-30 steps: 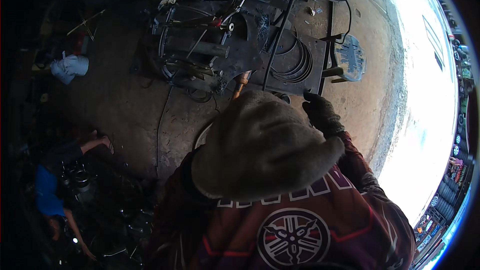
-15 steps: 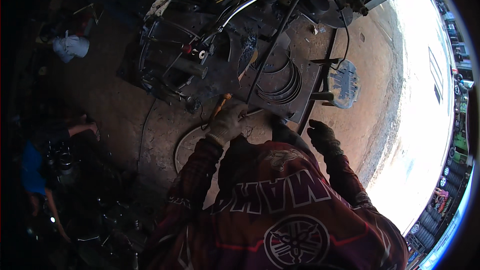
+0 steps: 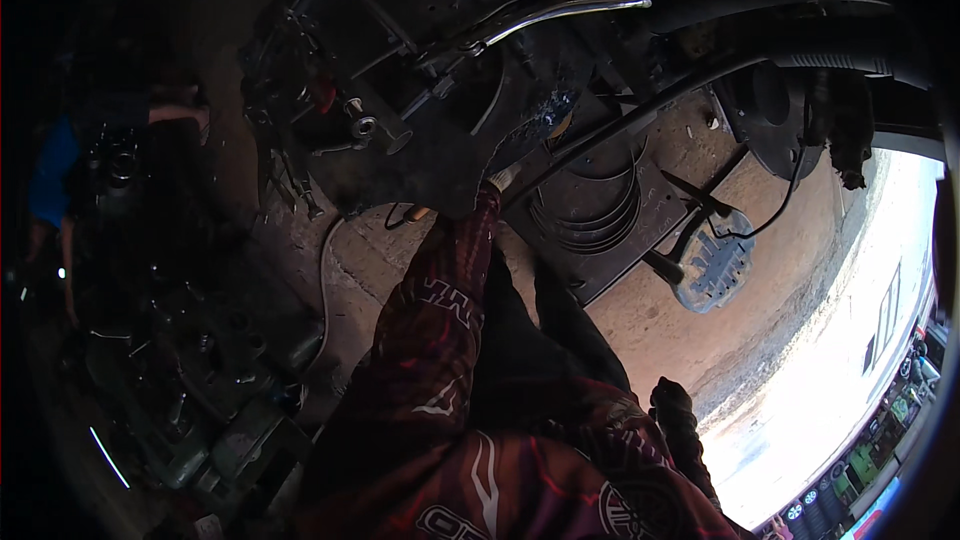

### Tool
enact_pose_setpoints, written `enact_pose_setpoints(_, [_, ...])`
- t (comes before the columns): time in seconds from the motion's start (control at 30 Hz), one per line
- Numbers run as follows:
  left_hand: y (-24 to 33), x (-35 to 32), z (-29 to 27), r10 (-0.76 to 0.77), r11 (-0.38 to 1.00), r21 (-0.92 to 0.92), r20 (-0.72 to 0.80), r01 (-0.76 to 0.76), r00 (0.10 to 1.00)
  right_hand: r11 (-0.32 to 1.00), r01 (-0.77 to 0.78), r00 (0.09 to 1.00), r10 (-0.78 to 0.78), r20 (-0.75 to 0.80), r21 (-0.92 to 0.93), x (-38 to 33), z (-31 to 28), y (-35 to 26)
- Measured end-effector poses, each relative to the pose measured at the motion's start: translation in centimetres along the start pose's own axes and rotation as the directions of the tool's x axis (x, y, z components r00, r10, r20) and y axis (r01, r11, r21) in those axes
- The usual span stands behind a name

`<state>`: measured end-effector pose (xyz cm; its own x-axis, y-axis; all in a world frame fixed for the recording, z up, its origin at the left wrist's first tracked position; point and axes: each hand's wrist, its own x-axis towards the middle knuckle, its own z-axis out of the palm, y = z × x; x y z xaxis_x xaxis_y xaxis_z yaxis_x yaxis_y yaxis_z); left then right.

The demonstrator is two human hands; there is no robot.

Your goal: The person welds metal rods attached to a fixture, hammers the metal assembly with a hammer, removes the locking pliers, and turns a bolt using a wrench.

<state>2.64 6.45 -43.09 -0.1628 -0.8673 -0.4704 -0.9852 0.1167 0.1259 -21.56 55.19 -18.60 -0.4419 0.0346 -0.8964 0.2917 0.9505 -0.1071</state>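
My left arm reaches forward to the near edge of a dark metal worktable [image 3: 440, 165]. At its end, my left hand [image 3: 504, 177] in a pale work glove is at the table edge, beside a long dark bar [image 3: 600, 140]; its fingers are lost in shadow. An orange-handled thing [image 3: 415, 212] lies left of my forearm, by the table edge. My right hand [image 3: 672, 396], in a dark-looking glove, hangs low at my right side, fingers curled, with nothing visible in it. Curved metal strips [image 3: 600, 235] lie on a plate to the right of my left hand.
Long-handled locking clamps [image 3: 560, 8] and a metal frame crowd the table. A worn stool [image 3: 715, 265] stands at the right on the floor. A hose [image 3: 325, 290] curves over the floor at left. Another person in blue [image 3: 50, 175] is at the far left beside dark machinery.
The view has turned and shifted forward over the table. My left hand has moved away from the orange-handled thing to the table edge. My right hand has dropped lower and back.
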Motion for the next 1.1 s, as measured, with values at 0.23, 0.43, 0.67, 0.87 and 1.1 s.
enact_pose_setpoints(0.23, [-0.4, -1.0, 0.6, 0.063, 0.996, -0.064, -0.068, -0.068, 0.996, 0.998, 0.056, 0.994, -0.059, 0.096, 0.03, 2.8, -0.6, -2.7])
enact_pose_setpoints(0.43, [-3.9, -9.5, -3.7, 0.229, 0.969, -0.042, -0.228, -0.244, 0.946, 0.981, 0.193, 0.973, -0.191, 0.131, 0.0, 2.3, 1.3, -7.5])
enact_pose_setpoints(0.67, [-4.4, -20.7, -9.5, 0.11, 0.991, -0.079, 0.051, -0.105, 0.993, 0.894, 0.431, 0.875, -0.38, 0.298, -0.125, 4.1, 3.9, -9.5])
enact_pose_setpoints(0.87, [-2.9, -21.5, -11.6, -0.04, 0.999, -0.03, 0.089, 0.043, 0.995, 0.764, 0.59, 0.796, -0.495, 0.35, -0.263, 3.9, 4.7, -12.3])
enact_pose_setpoints(1.1, [-3.0, -13.1, -9.5, 0.038, 0.994, -0.106, -0.01, -0.039, 0.999, 0.837, 0.496, 0.855, -0.425, 0.297, -0.231, 3.9, 2.4, -11.2])
